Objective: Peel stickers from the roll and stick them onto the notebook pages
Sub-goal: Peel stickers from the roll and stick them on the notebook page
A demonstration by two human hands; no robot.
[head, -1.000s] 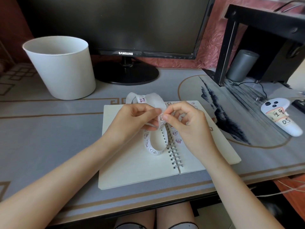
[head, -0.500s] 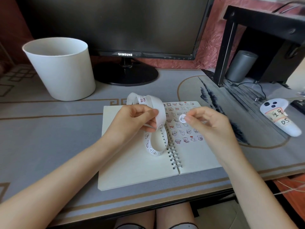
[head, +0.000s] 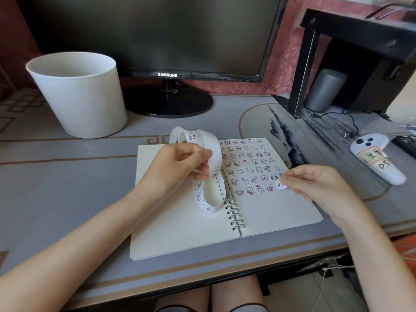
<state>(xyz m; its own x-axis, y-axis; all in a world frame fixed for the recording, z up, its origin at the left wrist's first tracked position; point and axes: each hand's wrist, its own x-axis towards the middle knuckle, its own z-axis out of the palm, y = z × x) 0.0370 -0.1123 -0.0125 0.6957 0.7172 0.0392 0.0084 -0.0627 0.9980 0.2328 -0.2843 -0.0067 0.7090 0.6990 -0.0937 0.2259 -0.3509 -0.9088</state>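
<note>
Looped white paper sticker roll (head: 213, 150) gripped in your left hand (head: 177, 168), round white sticker (head: 281, 184) pinched in your right hand (head: 315, 185) at 3 o'clock, over open cream spiral-bound notebook (head: 180, 233)

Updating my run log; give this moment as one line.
left hand: holds sticker roll | right hand: pinches round sticker at right page | notebook: open

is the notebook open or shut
Open: the notebook lies flat, both pages showing either side of the spiral binding, with stickers covering the upper right page.
</note>
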